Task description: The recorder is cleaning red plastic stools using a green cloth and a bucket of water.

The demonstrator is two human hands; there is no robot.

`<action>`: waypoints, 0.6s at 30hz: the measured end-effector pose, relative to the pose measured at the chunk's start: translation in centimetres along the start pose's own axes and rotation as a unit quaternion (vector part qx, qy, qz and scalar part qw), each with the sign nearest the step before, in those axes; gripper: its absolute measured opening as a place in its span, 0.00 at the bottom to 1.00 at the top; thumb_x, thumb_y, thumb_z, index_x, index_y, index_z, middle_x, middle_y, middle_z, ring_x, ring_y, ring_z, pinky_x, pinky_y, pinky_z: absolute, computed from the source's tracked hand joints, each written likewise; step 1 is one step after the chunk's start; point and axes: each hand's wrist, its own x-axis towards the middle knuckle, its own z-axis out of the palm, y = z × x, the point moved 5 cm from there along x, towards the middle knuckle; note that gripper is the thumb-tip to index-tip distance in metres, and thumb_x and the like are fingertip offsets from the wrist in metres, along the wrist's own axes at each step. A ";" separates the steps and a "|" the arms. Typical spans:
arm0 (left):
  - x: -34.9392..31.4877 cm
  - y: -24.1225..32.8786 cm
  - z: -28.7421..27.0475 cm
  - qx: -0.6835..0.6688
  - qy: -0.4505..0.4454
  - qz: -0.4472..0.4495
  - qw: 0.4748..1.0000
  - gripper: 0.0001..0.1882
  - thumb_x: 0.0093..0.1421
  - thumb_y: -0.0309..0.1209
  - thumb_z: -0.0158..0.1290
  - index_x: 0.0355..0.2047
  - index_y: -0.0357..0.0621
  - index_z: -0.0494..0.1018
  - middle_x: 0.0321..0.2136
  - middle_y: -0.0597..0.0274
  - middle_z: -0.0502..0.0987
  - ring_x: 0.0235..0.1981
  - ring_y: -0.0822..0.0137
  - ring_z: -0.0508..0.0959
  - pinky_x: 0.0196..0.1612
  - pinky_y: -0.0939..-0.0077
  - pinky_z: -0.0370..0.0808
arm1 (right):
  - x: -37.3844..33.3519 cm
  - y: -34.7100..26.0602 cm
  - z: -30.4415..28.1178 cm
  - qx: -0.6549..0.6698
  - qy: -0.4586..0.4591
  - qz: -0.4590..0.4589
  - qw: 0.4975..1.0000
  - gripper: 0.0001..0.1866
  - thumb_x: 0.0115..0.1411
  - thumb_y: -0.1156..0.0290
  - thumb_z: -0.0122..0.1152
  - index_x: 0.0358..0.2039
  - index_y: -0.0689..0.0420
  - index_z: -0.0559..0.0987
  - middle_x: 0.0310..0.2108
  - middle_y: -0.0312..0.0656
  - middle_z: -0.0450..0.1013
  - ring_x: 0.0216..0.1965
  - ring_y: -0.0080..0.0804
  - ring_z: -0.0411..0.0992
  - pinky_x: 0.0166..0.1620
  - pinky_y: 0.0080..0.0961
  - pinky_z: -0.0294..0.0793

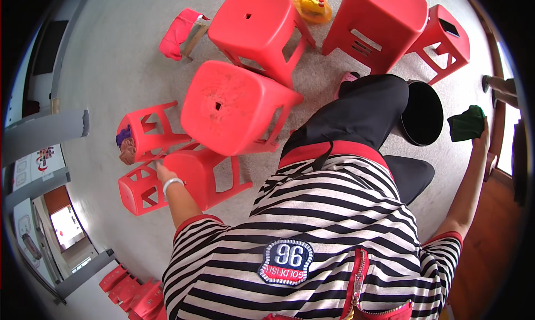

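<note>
My left hand, with a white band at the wrist, is at the edge of a red plastic stool on the left. Its fingers look closed on that stool, though they are small and partly hidden. Stretched far out to the right, my right hand grips a dark green cloth, which hangs crumpled from the fingers. A black bucket stands between that cloth and my leg. In front of me is a red stool with dark smudges on its seat.
Ahead stand more red stools, one with a phone on it. A pink cloth drapes over a small wooden stool. Purple and brown cloths lie on a left stool. A yellow bottle sits in a bag. Someone's foot shows right.
</note>
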 end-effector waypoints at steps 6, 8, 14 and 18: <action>-9.6 -1.6 12.6 -0.098 -0.113 -0.188 0.971 0.48 0.62 0.70 0.40 0.67 0.43 0.57 0.70 0.50 0.55 0.70 0.50 0.57 0.68 0.42 0.56 | -0.5 2.0 1.6 0.059 -0.049 -0.002 0.997 0.25 0.67 0.52 0.59 0.53 0.60 0.78 0.51 0.51 0.78 0.51 0.47 0.78 0.59 0.50 0.75; -13.2 -3.6 16.9 -0.099 -0.232 -0.146 0.956 0.42 0.65 0.69 0.32 0.66 0.52 0.63 0.65 0.57 0.66 0.63 0.49 0.67 0.63 0.40 0.66 | -1.7 2.9 4.3 0.059 -0.192 0.016 0.980 0.24 0.66 0.54 0.60 0.52 0.60 0.79 0.50 0.50 0.79 0.50 0.47 0.78 0.58 0.48 0.76; -15.6 -3.5 16.7 -0.132 -0.203 -0.104 0.965 0.40 0.67 0.66 0.31 0.65 0.52 0.65 0.65 0.59 0.67 0.65 0.50 0.67 0.64 0.41 0.66 | -2.2 5.8 7.5 0.089 -0.081 -0.018 0.993 0.20 0.65 0.58 0.62 0.48 0.62 0.81 0.46 0.50 0.80 0.47 0.44 0.80 0.55 0.41 0.78; -17.7 -2.8 15.9 -0.093 -0.135 -0.133 0.978 0.39 0.66 0.67 0.34 0.65 0.53 0.65 0.64 0.61 0.69 0.63 0.51 0.69 0.62 0.43 0.69 | -3.1 6.8 13.9 0.107 -0.038 -0.058 0.992 0.19 0.66 0.60 0.62 0.48 0.63 0.80 0.46 0.50 0.80 0.47 0.42 0.79 0.54 0.40 0.78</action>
